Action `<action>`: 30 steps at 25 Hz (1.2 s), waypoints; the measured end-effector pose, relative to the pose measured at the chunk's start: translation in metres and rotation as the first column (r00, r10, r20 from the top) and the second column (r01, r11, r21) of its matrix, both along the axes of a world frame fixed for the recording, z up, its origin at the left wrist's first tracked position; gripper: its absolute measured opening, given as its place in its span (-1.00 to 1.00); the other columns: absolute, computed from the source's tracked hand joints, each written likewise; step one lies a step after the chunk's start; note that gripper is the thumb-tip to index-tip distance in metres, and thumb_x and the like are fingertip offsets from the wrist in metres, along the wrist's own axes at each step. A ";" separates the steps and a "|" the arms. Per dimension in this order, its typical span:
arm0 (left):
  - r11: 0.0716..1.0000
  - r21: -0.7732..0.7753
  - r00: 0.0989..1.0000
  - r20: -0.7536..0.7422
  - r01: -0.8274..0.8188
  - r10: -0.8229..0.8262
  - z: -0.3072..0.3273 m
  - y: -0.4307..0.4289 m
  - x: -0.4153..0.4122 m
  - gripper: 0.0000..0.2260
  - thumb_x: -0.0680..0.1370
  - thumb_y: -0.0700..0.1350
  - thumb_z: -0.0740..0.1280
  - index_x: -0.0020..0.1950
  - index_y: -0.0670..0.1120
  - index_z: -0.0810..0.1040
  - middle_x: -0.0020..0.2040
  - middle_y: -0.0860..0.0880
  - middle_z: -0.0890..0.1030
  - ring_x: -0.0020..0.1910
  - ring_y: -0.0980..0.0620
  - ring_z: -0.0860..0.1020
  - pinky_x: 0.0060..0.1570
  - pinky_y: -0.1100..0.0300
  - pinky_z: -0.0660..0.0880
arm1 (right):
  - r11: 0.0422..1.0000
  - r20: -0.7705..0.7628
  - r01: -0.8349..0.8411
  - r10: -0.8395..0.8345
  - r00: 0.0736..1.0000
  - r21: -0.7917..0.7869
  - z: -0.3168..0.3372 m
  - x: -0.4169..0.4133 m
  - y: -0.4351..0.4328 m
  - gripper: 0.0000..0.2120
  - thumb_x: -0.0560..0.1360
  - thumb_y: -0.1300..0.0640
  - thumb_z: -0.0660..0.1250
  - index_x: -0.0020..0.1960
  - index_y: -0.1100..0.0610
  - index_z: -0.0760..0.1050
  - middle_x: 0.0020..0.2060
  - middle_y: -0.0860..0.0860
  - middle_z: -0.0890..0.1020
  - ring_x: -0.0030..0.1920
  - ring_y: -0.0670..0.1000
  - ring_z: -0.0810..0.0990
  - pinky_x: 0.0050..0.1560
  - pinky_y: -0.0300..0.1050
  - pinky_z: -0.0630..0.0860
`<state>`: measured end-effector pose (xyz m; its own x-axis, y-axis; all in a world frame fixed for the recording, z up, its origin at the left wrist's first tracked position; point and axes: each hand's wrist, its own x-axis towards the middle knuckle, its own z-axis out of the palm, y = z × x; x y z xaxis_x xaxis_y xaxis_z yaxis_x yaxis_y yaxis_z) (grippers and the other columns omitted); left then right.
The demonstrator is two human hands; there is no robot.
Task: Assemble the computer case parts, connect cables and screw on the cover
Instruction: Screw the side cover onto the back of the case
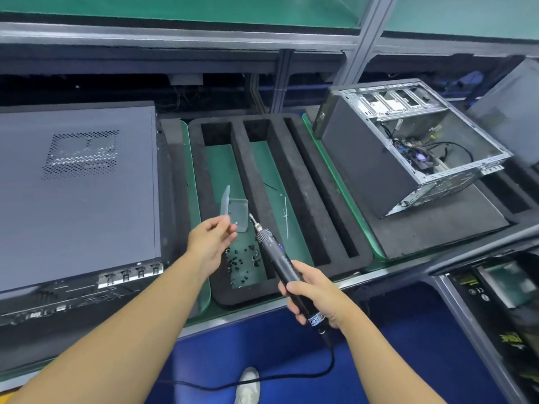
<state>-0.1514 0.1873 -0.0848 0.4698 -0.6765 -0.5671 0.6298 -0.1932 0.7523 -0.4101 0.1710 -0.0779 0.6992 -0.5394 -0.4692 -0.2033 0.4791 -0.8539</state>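
Cover (78, 185) is laid on case (58, 304), judged not yet screwed; screwdriver (280, 263) is gripped by right hand (315, 295), clear box (240, 212) pinched by left hand (211, 239).

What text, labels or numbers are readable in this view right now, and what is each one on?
Label on the electric screwdriver, near its cord: blurred, unreadable.
Yellow print and round marks on the black unit at lower right: blurred, unreadable.
On the closed case, open case and clear plastic box: no text seen.
Nothing can be quoted.
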 end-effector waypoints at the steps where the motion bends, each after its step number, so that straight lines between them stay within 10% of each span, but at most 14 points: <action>1: 0.999 0.004 0.999 -0.007 0.036 -0.036 0.000 -0.003 0.000 -0.88 0.58 -0.21 0.37 0.04 -0.26 0.57 -0.12 -0.12 0.62 -0.14 0.01 0.63 -0.01 0.14 0.62 | 1.000 -0.008 -0.018 0.018 1.000 -0.004 -0.001 0.000 -0.002 -0.62 0.49 0.15 0.40 0.31 0.04 0.51 -0.12 0.10 0.54 -0.35 0.11 0.47 -0.46 -0.10 0.46; 8: 0.956 0.068 0.897 0.330 0.286 -0.292 0.004 -0.023 0.003 -0.93 0.54 -0.30 0.40 -0.01 -0.17 0.63 -0.12 -0.12 0.68 -0.14 -0.01 0.69 -0.17 0.20 0.62 | 1.000 -0.020 -0.009 0.008 1.000 -0.016 -0.008 -0.001 -0.028 -0.65 0.47 0.09 0.43 0.25 -0.01 0.54 -0.12 0.17 0.52 -0.33 0.15 0.44 -0.45 -0.07 0.47; 10: 0.824 0.377 0.479 0.679 0.423 -0.557 -0.006 -0.025 0.007 -0.90 0.52 -0.23 0.43 -0.05 -0.04 0.66 -0.14 0.01 0.69 -0.11 0.01 0.67 -0.14 0.14 0.62 | 1.000 -0.024 0.006 -0.006 1.000 0.019 -0.018 -0.007 -0.034 -0.66 0.47 0.09 0.43 0.24 -0.04 0.55 -0.11 0.19 0.52 -0.32 0.17 0.43 -0.44 -0.05 0.46; 13: 0.520 0.771 -0.236 0.618 0.367 -0.750 -0.022 -0.031 0.002 -0.86 0.54 -0.14 0.40 0.04 0.08 0.62 0.01 0.07 0.67 0.00 -0.02 0.62 0.05 0.09 0.55 | 0.999 -0.031 -0.016 0.017 0.999 0.049 -0.033 -0.010 -0.043 -0.63 0.48 0.11 0.42 0.28 -0.01 0.53 -0.10 0.12 0.55 -0.34 0.13 0.45 -0.43 -0.06 0.47; 19: 0.188 0.982 -0.762 0.118 -0.005 -0.636 -0.046 -0.046 -0.023 -0.80 0.48 -0.27 0.31 0.00 0.01 0.53 0.05 0.03 0.64 0.06 -0.03 0.57 -0.04 0.17 0.23 | 0.995 -0.057 -0.099 0.099 0.993 0.016 -0.043 0.000 -0.054 -0.67 0.50 0.12 0.39 0.26 0.06 0.51 -0.11 0.12 0.55 -0.33 0.19 0.43 -0.42 -0.05 0.47; 22: 0.064 0.997 -0.794 0.009 -0.038 -0.608 -0.054 -0.044 -0.030 -0.73 0.51 -0.27 0.27 0.16 -0.02 0.50 0.13 0.02 0.61 0.11 -0.05 0.57 0.01 0.14 0.25 | 0.996 -0.017 -0.085 0.086 0.996 0.033 -0.040 0.003 -0.060 -0.66 0.50 0.14 0.37 0.28 0.04 0.52 -0.11 0.10 0.53 -0.36 0.13 0.45 -0.45 -0.08 0.47; 25: 0.314 0.948 -0.640 0.277 0.059 -0.717 -0.039 -0.066 -0.020 -0.69 0.45 -0.36 0.30 0.08 -0.01 0.56 0.07 -0.02 0.65 0.04 -0.08 0.61 0.04 0.15 0.40 | 0.998 -0.026 -0.069 0.070 0.997 0.013 -0.038 0.004 -0.067 -0.67 0.48 0.13 0.38 0.24 0.05 0.53 -0.12 0.12 0.52 -0.34 0.15 0.44 -0.45 -0.06 0.46; 27: 0.573 0.815 -0.467 0.540 0.083 -0.700 -0.025 -0.079 -0.002 -0.62 0.44 -0.42 0.31 0.11 -0.02 0.61 0.07 -0.05 0.64 0.00 -0.10 0.61 0.04 0.07 0.52 | 0.999 -0.049 -0.050 0.050 0.998 -0.015 -0.038 0.005 -0.073 -0.65 0.46 0.09 0.40 0.24 0.01 0.54 -0.14 0.18 0.50 -0.32 0.20 0.41 -0.43 -0.05 0.46; 30: 0.753 0.642 0.022 0.759 0.146 -0.651 -0.015 -0.085 0.022 -0.52 0.43 -0.51 0.16 0.15 -0.07 0.60 0.14 -0.07 0.59 0.02 -0.10 0.59 0.04 -0.03 0.56 | 0.999 -0.032 0.020 -0.022 0.999 -0.034 -0.041 0.005 -0.078 -0.67 0.45 0.06 0.41 0.22 -0.02 0.56 -0.13 0.19 0.49 -0.33 0.18 0.44 -0.42 -0.04 0.48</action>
